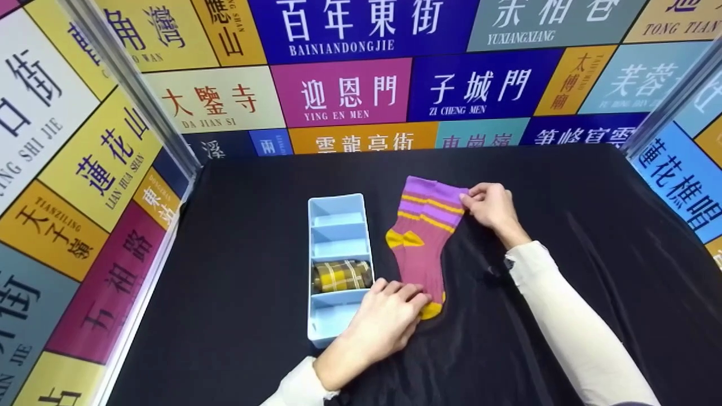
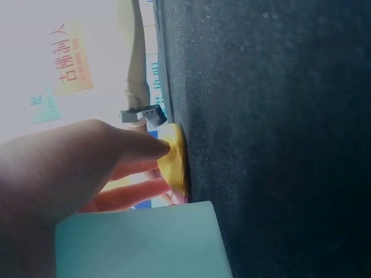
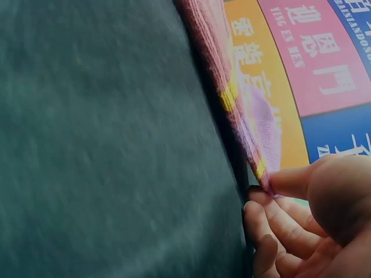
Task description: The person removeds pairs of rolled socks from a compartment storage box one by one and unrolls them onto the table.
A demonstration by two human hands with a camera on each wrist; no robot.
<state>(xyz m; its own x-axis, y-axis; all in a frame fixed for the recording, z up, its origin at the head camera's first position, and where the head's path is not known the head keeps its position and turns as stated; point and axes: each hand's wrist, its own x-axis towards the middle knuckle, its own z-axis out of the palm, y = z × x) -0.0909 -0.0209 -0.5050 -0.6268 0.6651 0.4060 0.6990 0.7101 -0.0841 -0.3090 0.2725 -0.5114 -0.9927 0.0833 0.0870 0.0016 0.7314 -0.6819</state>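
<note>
A pair of socks (image 1: 426, 242), mauve-pink with purple cuffs, yellow stripes, heels and toes, lies flat on the black cloth, one sock over the other. At the cuff's upper right corner my right hand (image 1: 492, 207) pinches the edge; the right wrist view shows thumb and fingertips on the purple cuff (image 3: 264, 124). My left hand (image 1: 389, 313) is at the toe end, its thumb and fingers about the yellow toe (image 2: 174, 162) in the left wrist view. Left of the socks stands a light-blue divided box (image 1: 338, 239), partly hidden by the left hand.
A rolled plaid bundle (image 1: 341, 275), olive and yellow, fills one compartment of the box. Black cloth (image 1: 242, 293) covers the table. Panels with street names (image 1: 344, 93) wall the back and sides, with metal posts (image 1: 141, 90) at the corners.
</note>
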